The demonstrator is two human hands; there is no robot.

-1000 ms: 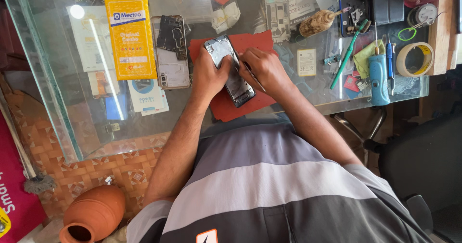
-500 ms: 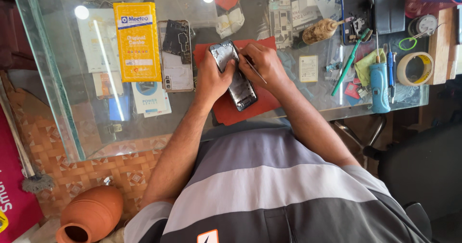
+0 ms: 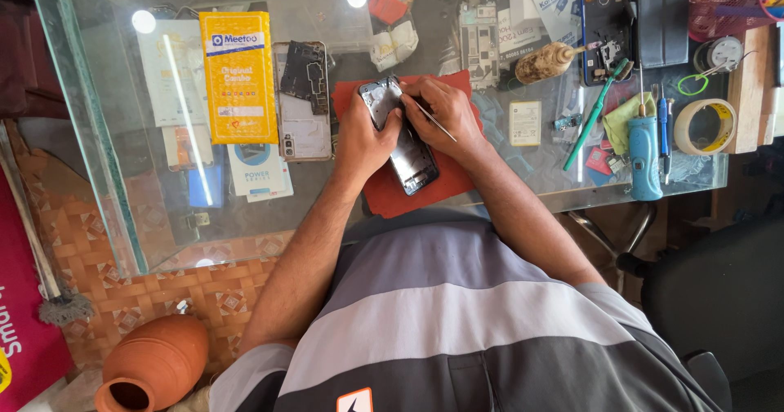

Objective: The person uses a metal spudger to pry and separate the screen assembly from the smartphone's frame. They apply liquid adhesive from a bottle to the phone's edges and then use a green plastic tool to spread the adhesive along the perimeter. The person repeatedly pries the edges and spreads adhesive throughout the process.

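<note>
Head view. Left hand (image 3: pixel 363 138): closed around upper left edge of opened phone (image 3: pixel 404 138), steadying it. Right hand (image 3: pixel 445 114): pinching thin metal tool (image 3: pixel 434 120), tip at phone's upper part. Phone: lies slantwise on red mat (image 3: pixel 441 185), on glass table (image 3: pixel 122 191). Left of mat: second dismantled phone (image 3: pixel 302 102), yellow packet (image 3: pixel 237 77). Right: green toothbrush (image 3: pixel 596 114), blue tool (image 3: pixel 643 155), tape roll (image 3: pixel 707 126). Floor below: clay pot (image 3: pixel 155 367).
</note>
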